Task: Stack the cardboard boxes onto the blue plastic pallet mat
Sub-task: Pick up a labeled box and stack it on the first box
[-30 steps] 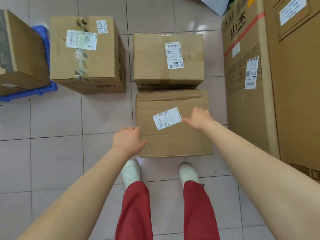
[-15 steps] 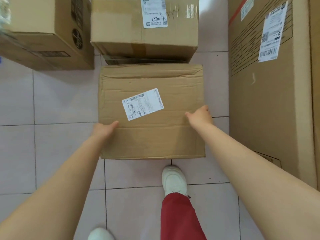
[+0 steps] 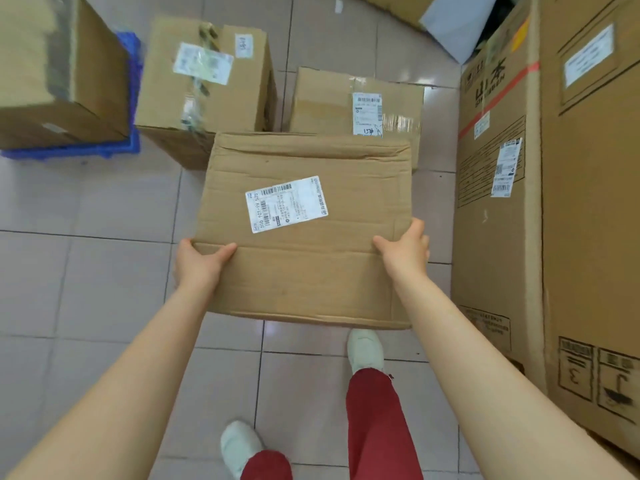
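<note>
The flat, creased brown cardboard box with a white shipping label [image 3: 304, 230], on the tiled floor half a second ago, is now lifted clear between the left hand [image 3: 197, 263] and right hand [image 3: 405, 249], fingers clamped on its side edges. The carry can begin: the blue plastic pallet mat [image 3: 114, 147] lies at ten o'clock, already bearing one taped brown carton [image 3: 52, 74].
</note>
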